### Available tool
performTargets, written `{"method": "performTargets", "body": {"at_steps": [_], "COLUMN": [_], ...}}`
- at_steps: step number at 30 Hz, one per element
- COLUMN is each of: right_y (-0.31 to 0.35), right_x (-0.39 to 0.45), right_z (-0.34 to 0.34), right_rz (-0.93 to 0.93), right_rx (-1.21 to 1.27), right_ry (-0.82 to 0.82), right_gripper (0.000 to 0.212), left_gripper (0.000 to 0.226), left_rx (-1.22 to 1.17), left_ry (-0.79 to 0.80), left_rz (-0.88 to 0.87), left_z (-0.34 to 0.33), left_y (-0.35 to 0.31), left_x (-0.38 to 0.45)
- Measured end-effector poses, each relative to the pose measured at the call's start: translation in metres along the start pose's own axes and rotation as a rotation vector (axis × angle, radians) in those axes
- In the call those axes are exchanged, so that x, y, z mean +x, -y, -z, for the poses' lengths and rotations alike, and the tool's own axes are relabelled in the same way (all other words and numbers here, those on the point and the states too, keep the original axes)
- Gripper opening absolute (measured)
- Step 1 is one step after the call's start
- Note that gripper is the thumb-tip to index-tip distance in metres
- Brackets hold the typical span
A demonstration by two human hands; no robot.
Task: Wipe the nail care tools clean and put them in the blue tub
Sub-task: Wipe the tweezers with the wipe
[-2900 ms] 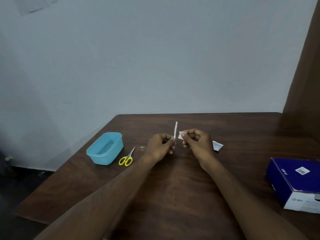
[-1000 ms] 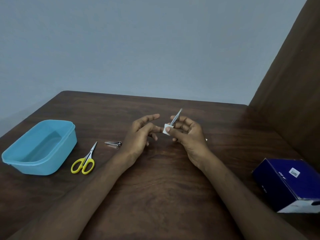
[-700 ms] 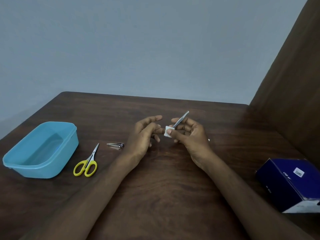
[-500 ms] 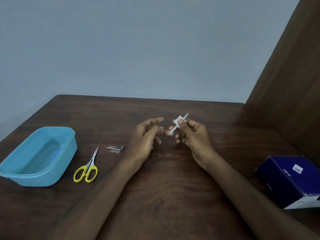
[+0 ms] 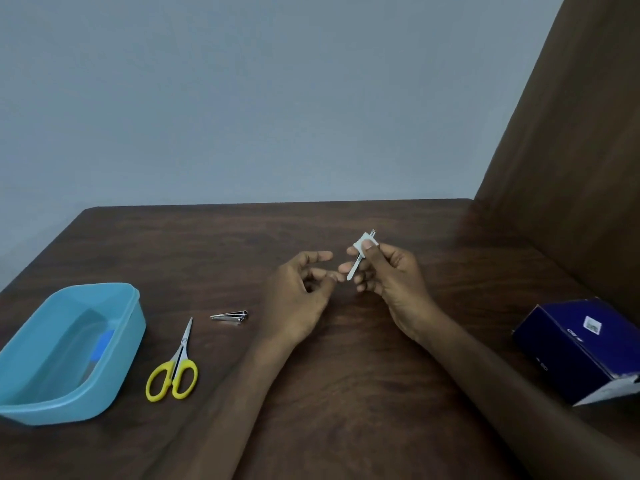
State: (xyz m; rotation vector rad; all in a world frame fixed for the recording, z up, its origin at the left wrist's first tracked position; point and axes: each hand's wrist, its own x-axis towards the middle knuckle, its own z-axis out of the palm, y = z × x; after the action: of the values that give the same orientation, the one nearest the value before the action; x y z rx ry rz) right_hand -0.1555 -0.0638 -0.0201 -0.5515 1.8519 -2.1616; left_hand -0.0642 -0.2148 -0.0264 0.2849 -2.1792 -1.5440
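My right hand (image 5: 388,275) pinches a white wipe (image 5: 364,244) round a slim metal tool (image 5: 356,268), tilted, tip up. My left hand (image 5: 300,289) sits just beside it, fingers loosely curled, holding nothing. Nail clipper (image 5: 229,315), yellow scissors (image 5: 175,368) and blue tub (image 5: 114,386) lie left of that hand

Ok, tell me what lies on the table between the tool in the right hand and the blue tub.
The left hand, the nail clipper and the yellow scissors lie along the way from the tweezers to the blue tub. All sit low; carried above them, nothing blocks.
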Motion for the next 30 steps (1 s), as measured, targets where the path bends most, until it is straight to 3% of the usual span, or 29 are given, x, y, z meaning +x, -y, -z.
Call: {"method": "performTargets", "body": {"at_steps": [3,7,10,20,25,30], "right_y": [-0.0025,-0.0024,0.0005,0.0024,-0.0012,0.0006], "right_x": [-0.0012,-0.0023,-0.0037,-0.0037,-0.0023,-0.0030], "right_z": [0.0035,0.0009,-0.0020,-0.0011,0.0008,-0.0004], "right_rz": [0.026,0.057,0.061,0.017,0.056,0.046], "right_rx": [-0.022,-0.074,-0.067,-0.050,-0.103,-0.079], "right_ry": [0.012,0.012,0.023,0.024,0.025,0.016], "right_gripper": [0.011,0.018,0.006,0.036,0.016,0.019], "left_gripper": [0.026,0.019,0.017,0.023,0.017,0.017], "left_rx": [-0.017,0.036,0.058,0.051,0.092,0.127], "left_ry": [-0.006,-0.027,-0.045,-0.025,-0.009,-0.007], "left_rz": [0.006,-0.033,-0.058,-0.041,-0.062,-0.060], "left_z": [0.0001,-0.0012,-0.0020,-0.0004,-0.0004,-0.0005], "left_y": [0.0010,0.0012,0.0029,0.0049,0.0051,0.0057], "left_x": [-0.0004,-0.0037,-0.0037,-0.0020,-0.0024,-0.0014]}}
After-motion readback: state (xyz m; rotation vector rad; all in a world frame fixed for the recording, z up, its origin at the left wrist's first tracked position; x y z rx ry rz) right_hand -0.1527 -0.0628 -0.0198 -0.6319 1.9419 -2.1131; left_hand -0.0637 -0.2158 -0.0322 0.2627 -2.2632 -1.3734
